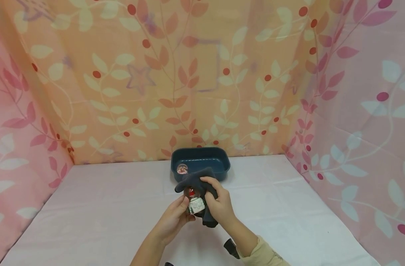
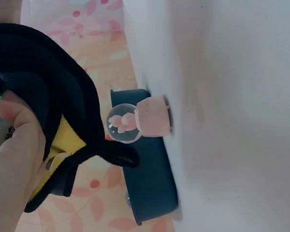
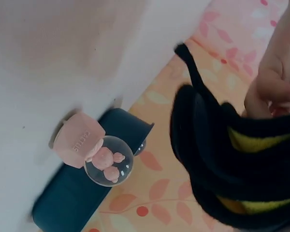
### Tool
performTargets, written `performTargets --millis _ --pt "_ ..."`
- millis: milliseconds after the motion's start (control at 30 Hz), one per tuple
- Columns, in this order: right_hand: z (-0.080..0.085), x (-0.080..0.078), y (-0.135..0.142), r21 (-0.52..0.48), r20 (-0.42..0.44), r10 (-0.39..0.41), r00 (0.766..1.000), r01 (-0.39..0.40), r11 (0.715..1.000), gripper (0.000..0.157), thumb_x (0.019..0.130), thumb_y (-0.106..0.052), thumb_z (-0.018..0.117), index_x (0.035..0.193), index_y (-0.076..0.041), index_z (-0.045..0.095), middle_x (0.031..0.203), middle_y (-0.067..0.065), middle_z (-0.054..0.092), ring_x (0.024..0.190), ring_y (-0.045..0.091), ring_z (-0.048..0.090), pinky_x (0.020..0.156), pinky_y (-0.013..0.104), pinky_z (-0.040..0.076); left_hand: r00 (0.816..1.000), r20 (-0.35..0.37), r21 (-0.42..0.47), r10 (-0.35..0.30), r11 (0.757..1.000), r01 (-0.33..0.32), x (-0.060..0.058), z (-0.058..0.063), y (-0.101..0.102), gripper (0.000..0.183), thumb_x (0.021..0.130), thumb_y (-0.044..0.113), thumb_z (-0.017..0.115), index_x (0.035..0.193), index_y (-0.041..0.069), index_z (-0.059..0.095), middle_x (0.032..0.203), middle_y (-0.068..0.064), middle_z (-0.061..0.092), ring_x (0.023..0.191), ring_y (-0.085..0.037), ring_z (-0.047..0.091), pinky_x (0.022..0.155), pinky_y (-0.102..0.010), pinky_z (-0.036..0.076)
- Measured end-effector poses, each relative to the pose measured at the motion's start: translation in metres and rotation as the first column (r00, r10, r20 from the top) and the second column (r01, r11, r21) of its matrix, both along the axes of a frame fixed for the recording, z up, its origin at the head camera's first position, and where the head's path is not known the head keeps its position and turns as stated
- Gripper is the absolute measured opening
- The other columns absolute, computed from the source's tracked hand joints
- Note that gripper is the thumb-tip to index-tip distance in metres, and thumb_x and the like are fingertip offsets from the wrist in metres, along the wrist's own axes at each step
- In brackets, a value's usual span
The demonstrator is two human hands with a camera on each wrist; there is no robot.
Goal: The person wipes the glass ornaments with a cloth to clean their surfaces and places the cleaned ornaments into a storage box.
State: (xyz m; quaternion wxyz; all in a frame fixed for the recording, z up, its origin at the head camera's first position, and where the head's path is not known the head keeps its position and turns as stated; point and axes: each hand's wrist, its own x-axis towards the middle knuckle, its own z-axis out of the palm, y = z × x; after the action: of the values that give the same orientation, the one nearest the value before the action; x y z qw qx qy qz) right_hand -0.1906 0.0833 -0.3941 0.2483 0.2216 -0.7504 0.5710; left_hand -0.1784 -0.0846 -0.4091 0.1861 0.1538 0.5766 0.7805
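My left hand [image 1: 175,214] grips a snow globe [image 1: 196,205] with a white, decorated base and a red figure inside. My right hand [image 1: 220,201] pinches a dark grey cloth [image 1: 193,179] with black edging, draped against that globe's top and right side. Yellow lining shows on the cloth [image 2: 70,137] in the left wrist view. A pink snow globe [image 3: 82,137] lettered "CACTUS" stands upright on the table in front of the basin; the cloth appears to hide it in the head view. Part of the held globe is covered by the cloth and fingers.
A dark blue basin [image 1: 225,162] stands at the table's back, with another small globe [image 1: 182,169] inside its left end. Patterned curtains [image 1: 175,74] enclose the back and sides of the white table [image 1: 105,210]. A small black object [image 1: 231,248] is beside my right forearm.
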Motion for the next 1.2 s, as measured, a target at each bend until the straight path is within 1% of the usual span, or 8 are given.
performTargets --millis 167,300,467,600,700,867,1067,1200 --pt "0.004 -0.001 0.0 0.007 0.179 0.04 0.983 -0.042 0.999 0.041 0.086 0.01 0.05 0.118 -0.01 0.065 0.123 0.011 0.063 0.091 0.024 0.061 0.068 0.025 0.045 0.999 0.049 0.037 -0.023 0.999 0.022 -0.001 -0.002 0.001 0.064 0.104 0.045 0.034 0.144 -0.005 0.034 0.112 0.002 0.059 0.1 -0.015 0.053 0.083 -0.033 0.041" --pt "0.003 -0.003 -0.001 0.032 0.237 0.079 0.968 -0.089 0.995 0.042 0.085 0.01 0.049 0.117 -0.009 0.066 0.124 0.014 0.062 0.087 0.023 0.059 0.064 0.024 0.043 0.998 0.063 0.015 0.021 1.0 -0.022 -0.001 -0.005 0.005 0.067 0.102 0.048 0.033 0.145 -0.004 0.032 0.114 0.001 0.057 0.1 -0.013 0.053 0.083 -0.036 0.04" --pt "-0.002 -0.01 0.005 0.047 0.298 0.087 0.951 -0.105 0.993 0.042 0.085 0.008 0.047 0.119 -0.01 0.065 0.127 0.015 0.06 0.087 0.022 0.057 0.062 0.025 0.044 0.995 0.032 -0.057 0.09 0.994 -0.088 0.0 -0.007 0.006 0.07 0.102 0.046 0.038 0.146 -0.007 0.026 0.124 -0.008 0.053 0.105 -0.013 0.052 0.089 -0.039 0.041" --pt "-0.005 -0.015 0.014 -0.02 0.378 0.088 0.921 -0.086 0.996 0.043 0.085 0.007 0.045 0.121 -0.009 0.063 0.131 0.016 0.056 0.091 0.023 0.06 0.065 0.026 0.047 0.983 -0.034 -0.171 0.182 0.968 -0.185 0.0 -0.006 0.004 0.062 0.101 0.04 0.049 0.142 -0.005 0.038 0.127 -0.013 0.054 0.112 -0.018 0.049 0.094 -0.039 0.039" --pt "-0.005 -0.015 0.02 -0.074 0.41 0.086 0.908 -0.061 0.995 0.044 0.086 0.007 0.044 0.123 -0.009 0.062 0.134 0.016 0.054 0.096 0.025 0.061 0.07 0.028 0.048 0.964 -0.053 -0.235 0.261 0.935 -0.266 -0.001 -0.004 0.002 0.058 0.098 0.038 0.055 0.138 -0.002 0.046 0.12 -0.011 0.057 0.11 -0.022 0.047 0.088 -0.037 0.038" --pt "-0.001 -0.013 0.027 -0.105 0.397 0.067 0.915 -0.027 0.994 0.043 0.087 0.007 0.043 0.124 -0.008 0.061 0.133 0.016 0.053 0.097 0.027 0.059 0.068 0.028 0.048 0.938 0.013 -0.189 0.348 0.922 -0.339 -0.004 -0.002 -0.002 0.056 0.098 0.036 0.056 0.133 -0.006 0.049 0.108 -0.005 0.057 0.101 -0.021 0.048 0.082 -0.034 0.038" --pt "0.008 -0.011 0.03 -0.121 0.347 0.034 0.937 0.009 0.993 0.041 0.089 0.007 0.044 0.123 -0.008 0.062 0.129 0.015 0.057 0.091 0.025 0.06 0.066 0.026 0.048 0.921 0.123 0.005 0.368 0.928 -0.372 -0.004 -0.002 0.0 0.047 0.098 0.017 0.058 0.131 -0.013 0.043 0.106 -0.005 0.059 0.093 -0.016 0.059 0.085 -0.03 0.049" --pt "0.01 -0.01 0.029 -0.084 0.249 0.007 0.969 0.015 0.996 0.041 0.089 0.009 0.046 0.121 -0.008 0.064 0.127 0.015 0.059 0.087 0.023 0.061 0.062 0.024 0.046 0.912 0.14 0.029 0.384 0.92 -0.392 -0.002 -0.004 0.003 0.048 0.097 0.016 0.06 0.132 -0.012 0.044 0.105 -0.003 0.062 0.097 -0.015 0.061 0.088 -0.035 0.048"
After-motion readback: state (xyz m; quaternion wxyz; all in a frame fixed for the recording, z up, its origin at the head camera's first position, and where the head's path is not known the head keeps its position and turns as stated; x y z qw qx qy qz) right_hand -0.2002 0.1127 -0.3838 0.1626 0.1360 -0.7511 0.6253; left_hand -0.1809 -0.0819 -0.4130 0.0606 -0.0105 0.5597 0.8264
